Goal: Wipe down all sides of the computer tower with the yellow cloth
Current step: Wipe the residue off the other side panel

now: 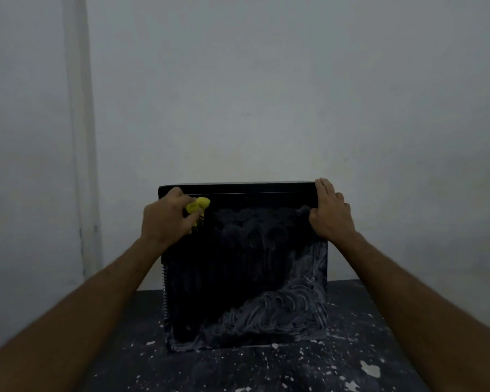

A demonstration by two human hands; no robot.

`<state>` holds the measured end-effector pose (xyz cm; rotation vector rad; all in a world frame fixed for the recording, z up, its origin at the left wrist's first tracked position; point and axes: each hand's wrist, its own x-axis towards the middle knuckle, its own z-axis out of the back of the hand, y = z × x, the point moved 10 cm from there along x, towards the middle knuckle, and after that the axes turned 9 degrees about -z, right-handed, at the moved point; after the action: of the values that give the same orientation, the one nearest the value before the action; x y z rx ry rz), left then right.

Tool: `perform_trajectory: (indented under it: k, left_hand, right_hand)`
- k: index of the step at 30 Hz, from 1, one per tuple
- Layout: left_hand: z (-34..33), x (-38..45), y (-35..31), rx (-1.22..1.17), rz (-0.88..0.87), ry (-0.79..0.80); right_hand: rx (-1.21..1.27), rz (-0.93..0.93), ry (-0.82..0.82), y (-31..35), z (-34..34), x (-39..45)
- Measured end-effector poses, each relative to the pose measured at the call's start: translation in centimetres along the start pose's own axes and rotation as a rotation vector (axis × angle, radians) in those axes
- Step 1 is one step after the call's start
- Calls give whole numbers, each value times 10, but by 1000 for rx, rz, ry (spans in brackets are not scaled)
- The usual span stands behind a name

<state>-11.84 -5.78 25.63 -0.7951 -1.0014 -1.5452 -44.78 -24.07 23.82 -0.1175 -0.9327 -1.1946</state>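
A black computer tower (244, 267) stands on a dark table, its broad side panel facing me. Pale dust smears cover the panel's right and lower parts; the left part looks darker. My left hand (166, 220) grips a bunched yellow cloth (198, 206) and holds it against the panel near the top left corner. My right hand (330, 212) rests on the tower's top right corner, fingers over the upper edge and thumb on the panel.
The dark table (238, 369) is speckled with white flecks and chips, with its far edge just behind the tower. A plain pale wall (266, 94) rises close behind. A vertical white pipe (81, 137) runs down the wall at the left.
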Motion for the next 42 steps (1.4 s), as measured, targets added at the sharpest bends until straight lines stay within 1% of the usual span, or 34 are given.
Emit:
perform_trajectory:
  k: [1,4,5,6,8,9,10,12,13,14,16,17,18,20,21,22,23,25,26,27,29,30,31,34,35,36,38,39,40,42]
  left_hand:
    - [-3,2,-6,-12,-29,18]
    - [-33,-4,-48,42,-359,191]
    - [-32,-2,-49,54,-370,195]
    - [-25,3,-41,32,-299,158]
    - [-8,6,-17,-22,-52,23]
    - [-7,5,-14,-47,8,-7]
    - [-11,5,-23,-41,-32,13]
    - [-32,1,-53,-1,-263,137]
    - [-35,3,-59,11,-307,169]
    - [-31,8,-53,-4,-253,155]
    - [-15,16,-28,-70,-18,27]
    - [-13,16,-23,-95,40,3]
    - [-17,17,-30,-85,0,30]
    - [-34,16,-61,-19,-221,148]
    - [-38,16,-70,16,-298,189]
    - [-36,20,-70,45,-314,187]
    - [-31,26,-63,51,-267,145]
    - [-20,28,-46,25,-108,38]
    - [-19,26,-46,8,-75,13]
    - [-24,23,-55,9,-106,29]
    - [-40,16,-78,39,-268,111]
    - [-42,17,-83,55,-307,137]
    - [-39,22,-80,55,-293,125]
    - [-22,30,-56,-2,-71,-18]
    - [-22,29,-58,-13,-45,-31]
    - [-28,27,-66,-7,-82,-10]
    - [-44,24,-88,24,-228,90]
    - [-46,24,-92,44,-267,120]
    - [-43,28,-89,58,-260,102]
    - [-31,35,-75,34,-131,15]
  right_hand:
    - [0,-1,-2,0,0,0]
    - [1,-3,5,-1,-1,0]
    - [3,-4,6,-1,-1,1]
    - [2,-4,2,-2,-1,1]
    - [0,-3,3,-1,-1,1]
    - [0,-3,2,-1,-1,1]
    - [0,-4,2,-2,-2,0]
    - [4,-4,0,-2,-3,0]
    - [8,-4,1,-3,-3,0]
    - [9,-1,1,-3,-3,0]
    - [8,2,-2,-2,-3,0]
    - [9,0,-3,-2,-3,1]
    - [10,-2,-3,-2,-2,1]
    - [8,4,-2,-2,-2,1]
    - [7,4,-2,-3,-2,0]
    - [5,3,-2,-3,-2,0]
    - [2,3,-4,-3,-2,1]
    - [3,1,-5,-2,-2,0]
    - [6,-3,-4,-2,-2,0]
    - [5,-6,-1,-2,-2,0]
    - [3,-4,0,-3,-2,1]
    - [3,-1,0,-3,-3,1]
    - [5,1,-4,-3,-2,1]
    - [13,3,-10,-3,-3,2]
    - [12,1,-11,-3,-3,2]
    - [11,1,-11,-3,-3,2]
    - [8,3,-11,-3,-4,2]
    - [9,2,-11,-4,-4,1]
    - [10,2,-13,-3,-3,2]
    - [13,6,-13,-3,-3,2]
